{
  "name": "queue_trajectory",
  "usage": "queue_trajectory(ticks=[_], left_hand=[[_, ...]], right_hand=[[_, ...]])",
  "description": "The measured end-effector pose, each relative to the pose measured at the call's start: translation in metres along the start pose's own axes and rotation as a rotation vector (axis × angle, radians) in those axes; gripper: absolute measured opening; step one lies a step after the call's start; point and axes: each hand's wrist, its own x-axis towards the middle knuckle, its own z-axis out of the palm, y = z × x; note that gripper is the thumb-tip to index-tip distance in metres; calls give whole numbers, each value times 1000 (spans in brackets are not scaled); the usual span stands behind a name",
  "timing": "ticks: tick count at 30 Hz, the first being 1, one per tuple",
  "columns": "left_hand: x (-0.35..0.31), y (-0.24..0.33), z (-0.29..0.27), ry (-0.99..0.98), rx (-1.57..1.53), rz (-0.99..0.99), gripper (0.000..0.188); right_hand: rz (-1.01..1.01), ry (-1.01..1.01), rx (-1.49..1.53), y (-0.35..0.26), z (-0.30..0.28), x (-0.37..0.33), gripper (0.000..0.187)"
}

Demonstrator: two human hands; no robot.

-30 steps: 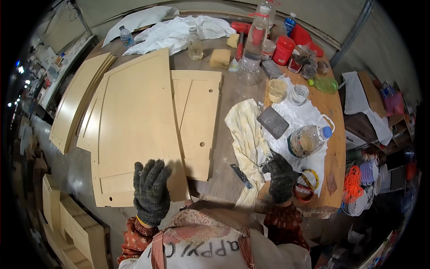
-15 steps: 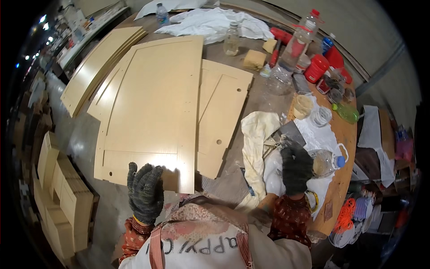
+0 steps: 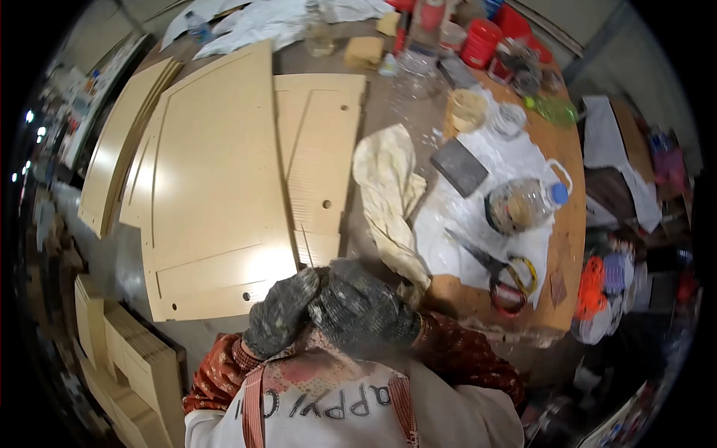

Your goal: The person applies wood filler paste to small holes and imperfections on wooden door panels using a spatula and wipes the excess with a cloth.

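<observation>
Both hands, in dark grey knitted gloves, meet at the lower right corner of a large cream panel (image 3: 216,164). My left hand (image 3: 280,313) is closed, its fingertips against those of my right hand (image 3: 358,302). A thin pointed stick (image 3: 305,243) rises from where they meet; my right hand grips its base. What my left fingers pinch is hidden. Underneath lies a second cream panel (image 3: 317,142) with round holes. To the right are a crumpled cream cloth (image 3: 390,194), a dark grey sheet (image 3: 459,167) and scissors (image 3: 499,272) with red and yellow handles.
White paper (image 3: 441,250) under a clear bottle (image 3: 519,205) with a blue cap covers part of the table's right side. Sponges (image 3: 364,52), a red tub (image 3: 480,43) and a green bottle (image 3: 553,110) stand farther back. Curved panels (image 3: 123,142) lie left; stacked panels (image 3: 138,343) sit lower left.
My right hand has moved left from beside the grey sheet, bringing the thin stick to my left hand. My left hand has shifted right and closed. The view has swung, and the scissors are now uncovered.
</observation>
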Motion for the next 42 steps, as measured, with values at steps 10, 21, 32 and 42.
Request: queue_trajectory(ticks=[10,21,32,42], left_hand=[[31,-10,23,-202,-496,-122,50],[40,5,17,-258,-1499,-938,30],[5,-12,21,-300,-1719,-946,32],[-24,-26,35,-218,-1583,-944,36]], right_hand=[[-186,-556,-2900,-29,25,-12,41],[453,527,-3046,-75,14,-36,43],[159,514,-3366,-83,-6,-7,55],[88,950,-2939,-135,-4,6,44]])
